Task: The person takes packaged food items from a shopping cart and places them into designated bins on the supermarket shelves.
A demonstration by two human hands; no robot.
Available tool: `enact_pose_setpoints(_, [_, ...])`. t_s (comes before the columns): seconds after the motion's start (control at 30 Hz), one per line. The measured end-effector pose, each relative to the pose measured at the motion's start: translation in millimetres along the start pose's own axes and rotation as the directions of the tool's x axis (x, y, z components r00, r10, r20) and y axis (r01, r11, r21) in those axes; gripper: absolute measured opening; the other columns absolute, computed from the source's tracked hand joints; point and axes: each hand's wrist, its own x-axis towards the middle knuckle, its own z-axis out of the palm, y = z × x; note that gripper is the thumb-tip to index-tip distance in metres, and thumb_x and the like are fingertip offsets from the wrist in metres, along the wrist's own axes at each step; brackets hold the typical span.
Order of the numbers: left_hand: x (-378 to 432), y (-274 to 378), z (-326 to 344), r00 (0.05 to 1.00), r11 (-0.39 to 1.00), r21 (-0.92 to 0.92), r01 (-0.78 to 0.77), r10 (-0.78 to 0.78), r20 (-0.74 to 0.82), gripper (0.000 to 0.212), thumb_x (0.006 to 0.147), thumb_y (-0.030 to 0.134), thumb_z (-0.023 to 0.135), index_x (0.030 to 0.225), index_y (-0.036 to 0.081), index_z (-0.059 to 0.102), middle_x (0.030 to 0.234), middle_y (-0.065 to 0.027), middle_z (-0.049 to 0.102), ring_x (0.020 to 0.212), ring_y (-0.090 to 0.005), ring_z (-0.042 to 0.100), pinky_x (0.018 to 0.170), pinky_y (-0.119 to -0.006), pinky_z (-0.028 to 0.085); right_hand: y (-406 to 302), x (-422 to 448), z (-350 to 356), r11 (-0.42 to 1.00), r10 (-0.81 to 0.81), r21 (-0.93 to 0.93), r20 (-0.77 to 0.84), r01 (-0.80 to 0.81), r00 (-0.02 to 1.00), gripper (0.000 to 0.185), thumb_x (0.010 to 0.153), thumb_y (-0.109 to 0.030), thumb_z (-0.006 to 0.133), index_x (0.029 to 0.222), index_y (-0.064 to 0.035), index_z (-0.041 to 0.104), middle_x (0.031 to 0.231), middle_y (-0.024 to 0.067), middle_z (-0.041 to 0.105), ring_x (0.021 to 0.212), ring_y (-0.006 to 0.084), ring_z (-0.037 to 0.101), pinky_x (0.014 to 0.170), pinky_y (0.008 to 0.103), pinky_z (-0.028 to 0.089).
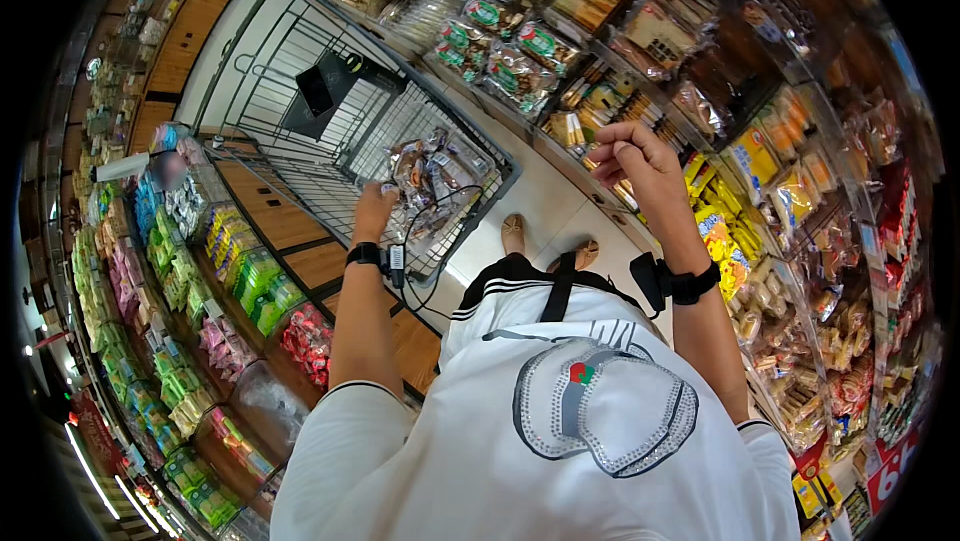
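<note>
A wire shopping cart [360, 128] stands before me, up and to the left. My left hand [375, 211] is at its near left side, beside several clear-wrapped food packs [435, 173] in the basket; I cannot tell whether its fingers grip the rim or a pack. A dark cable lies across the packs. A dark box [322, 95] with a smartphone [314, 89] on it rests farther along in the cart. My right hand [634, 158] is raised in front of the right-hand shelves, fingers loosely curled, with nothing visible in it. Each wrist wears a black band with a device.
Shelves of packaged snacks with green-labelled bags [525, 61] and yellow packets [716, 233] run close along the right. Bins of wrapped sweets [262, 301] line the left. Tiled floor [551, 196] shows between the cart and the right shelves, near my feet.
</note>
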Motion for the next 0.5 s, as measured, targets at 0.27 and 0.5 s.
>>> enact_pose_setpoints(0.27, [62, -44, 56, 0.993, 0.989, -0.147, 0.010, -0.027, -0.113, 0.089, 0.079, 0.047, 0.079, 0.135, -0.015, 0.048, 0.128, -0.0354, 0.058, 0.121, -0.0475, 0.056, 0.103, -0.048, 0.045, 35, 29, 69, 0.984, 0.146, -0.113, 0.076, -0.137, 0.986, 0.024, 0.102, -0.013, 0.046, 0.115, 0.0002, 0.061, 0.096, 0.0083, 0.068, 0.079, 0.0127, 0.066, 0.069, 0.0265, 0.054])
enact_pose_setpoints(0.5, [101, -26, 96, 0.977, 0.982, 0.057, 0.179, -0.185, 0.110, 0.087, 0.080, 0.047, 0.079, 0.140, -0.002, 0.040, 0.140, -0.0301, 0.048, 0.128, -0.0459, 0.050, 0.103, -0.054, 0.044, 52, 42, 93, 0.948, 0.238, -0.220, 0.011, -0.230, 0.971, 0.025, 0.100, -0.013, 0.047, 0.117, 0.0021, 0.059, 0.095, 0.0090, 0.067, 0.080, 0.0136, 0.067, 0.067, 0.0268, 0.054])
